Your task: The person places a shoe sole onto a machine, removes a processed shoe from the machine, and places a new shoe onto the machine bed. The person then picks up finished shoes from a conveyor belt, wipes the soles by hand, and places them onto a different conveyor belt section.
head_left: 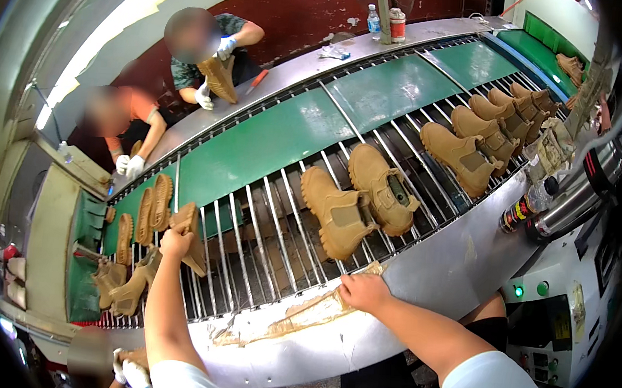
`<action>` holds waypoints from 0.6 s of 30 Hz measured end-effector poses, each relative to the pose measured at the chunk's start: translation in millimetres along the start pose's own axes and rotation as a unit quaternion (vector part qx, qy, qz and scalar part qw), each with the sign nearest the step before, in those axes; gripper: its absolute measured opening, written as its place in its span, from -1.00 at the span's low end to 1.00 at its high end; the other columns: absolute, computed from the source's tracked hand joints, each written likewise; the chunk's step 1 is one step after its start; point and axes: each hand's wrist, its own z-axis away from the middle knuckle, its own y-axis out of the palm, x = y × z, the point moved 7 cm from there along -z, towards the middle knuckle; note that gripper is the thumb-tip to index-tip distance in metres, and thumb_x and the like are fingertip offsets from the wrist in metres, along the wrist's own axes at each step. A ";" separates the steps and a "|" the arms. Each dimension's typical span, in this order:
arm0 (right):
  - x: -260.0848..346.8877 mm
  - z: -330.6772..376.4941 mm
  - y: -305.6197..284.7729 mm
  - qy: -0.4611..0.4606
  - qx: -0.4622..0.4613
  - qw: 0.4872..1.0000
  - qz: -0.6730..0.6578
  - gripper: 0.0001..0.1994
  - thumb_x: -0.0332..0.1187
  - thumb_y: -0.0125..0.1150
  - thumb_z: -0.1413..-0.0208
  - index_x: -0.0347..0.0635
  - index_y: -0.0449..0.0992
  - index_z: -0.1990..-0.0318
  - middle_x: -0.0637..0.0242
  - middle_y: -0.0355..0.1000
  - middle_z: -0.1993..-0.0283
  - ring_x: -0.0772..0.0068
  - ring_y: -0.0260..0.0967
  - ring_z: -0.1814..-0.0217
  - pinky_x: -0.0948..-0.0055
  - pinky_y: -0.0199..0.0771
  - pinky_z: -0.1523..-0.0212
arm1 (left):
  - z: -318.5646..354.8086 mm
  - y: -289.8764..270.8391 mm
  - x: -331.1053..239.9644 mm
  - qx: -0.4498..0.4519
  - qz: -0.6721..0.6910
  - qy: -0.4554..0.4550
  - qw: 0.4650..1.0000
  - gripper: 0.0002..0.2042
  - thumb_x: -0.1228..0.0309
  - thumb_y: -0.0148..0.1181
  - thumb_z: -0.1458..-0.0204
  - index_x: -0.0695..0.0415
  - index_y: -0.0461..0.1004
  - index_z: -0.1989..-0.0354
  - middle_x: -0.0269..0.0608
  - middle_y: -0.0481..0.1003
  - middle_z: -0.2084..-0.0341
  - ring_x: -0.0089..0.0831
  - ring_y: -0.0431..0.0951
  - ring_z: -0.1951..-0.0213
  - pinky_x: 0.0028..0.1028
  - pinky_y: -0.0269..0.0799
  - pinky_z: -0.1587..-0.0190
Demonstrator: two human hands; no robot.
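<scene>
My left hand is closed on a tan shoe sole over the left part of the roller conveyor, partly covering it. My right hand rests with curled fingers on the conveyor's near metal ledge, beside peeling brown tape. Between and beyond my hands, a tan ankle boot and a second tan boot lie on the rollers. Several loose soles lie left of my left hand, and tan boot uppers stand nearer to me.
More tan boots line the right side. A dark-labelled bottle and a steel flask stand on the ledge there. Across the green belt, one gloved person holds a sole; another works at left. Gloved hands show at lower left.
</scene>
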 end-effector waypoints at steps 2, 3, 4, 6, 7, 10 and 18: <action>1.2 0.5 7.9 0.005 0.018 1.000 -0.005 -0.84 -0.23 0.06 -0.06 -0.08 0.37 0.42 0.22 0.41 0.60 0.13 0.43 0.55 0.19 0.45 0.52 | 39.3 -15.0 39.9 0.025 0.073 0.057 0.995 -0.58 0.16 0.22 0.07 0.02 0.54 0.00 -0.08 0.57 0.20 -0.15 0.57 0.14 -0.32 0.45 0.06; 2.8 2.1 9.2 0.004 0.019 1.000 -0.006 -0.84 -0.23 0.05 -0.07 -0.09 0.37 0.41 0.21 0.42 0.59 0.12 0.44 0.53 0.17 0.45 0.51 | 65.8 -14.4 72.0 0.045 0.243 0.027 0.969 -0.58 0.18 0.19 0.01 0.12 0.53 0.01 -0.07 0.57 0.19 -0.19 0.57 0.15 -0.34 0.45 0.06; 6.2 2.4 11.5 0.001 0.020 1.000 -0.007 -0.84 -0.23 0.04 -0.08 -0.09 0.37 0.39 0.20 0.43 0.57 0.10 0.44 0.52 0.14 0.45 0.49 | 89.9 -15.7 101.4 0.059 0.407 -0.004 0.912 -0.58 0.20 0.16 -0.04 0.23 0.51 0.01 -0.06 0.56 0.19 -0.23 0.58 0.16 -0.35 0.46 0.07; -1.8 4.2 14.5 0.036 0.036 0.999 -0.011 -0.84 -0.22 0.01 -0.10 -0.09 0.37 0.34 0.17 0.46 0.47 0.07 0.46 0.42 0.09 0.45 0.42 | 182.8 -11.6 105.4 0.200 0.640 -0.150 0.727 -0.58 0.23 0.02 -0.16 0.25 0.36 -0.11 -0.04 0.48 0.03 -0.18 0.52 0.06 -0.23 0.43 -0.02; -2.2 5.3 12.7 0.047 0.039 0.998 -0.015 -0.85 -0.23 0.00 -0.10 -0.09 0.36 0.33 0.17 0.46 0.43 0.07 0.46 0.37 0.09 0.45 0.37 | 235.1 -9.1 109.2 0.185 0.675 -0.147 0.699 -0.55 0.16 -0.10 -0.20 0.18 0.28 -0.17 -0.06 0.41 -0.07 -0.14 0.43 -0.08 -0.10 0.37 -0.10; 1.2 19.6 1.3 0.137 0.025 0.990 -0.038 -0.81 -0.23 0.11 -0.02 -0.11 0.43 0.27 0.20 0.45 0.36 0.09 0.42 0.26 0.11 0.37 0.21 | 405.9 13.1 93.1 0.184 0.780 -0.202 0.563 -0.47 0.03 -0.23 -0.19 0.12 0.27 -0.21 -0.09 0.33 -0.16 -0.09 0.35 -0.17 0.00 0.28 -0.18; 26.3 224.4 -62.1 0.273 0.111 0.888 -0.354 -0.78 -0.44 0.16 0.00 -0.17 0.45 0.15 0.37 0.39 0.50 0.48 0.35 0.46 0.46 0.37 0.38 | 588.9 121.9 43.3 0.157 0.880 -0.364 0.261 -0.44 -0.07 -0.13 -0.05 -0.02 0.28 -0.16 -0.08 0.33 -0.07 0.03 0.37 -0.02 -0.15 0.43 0.19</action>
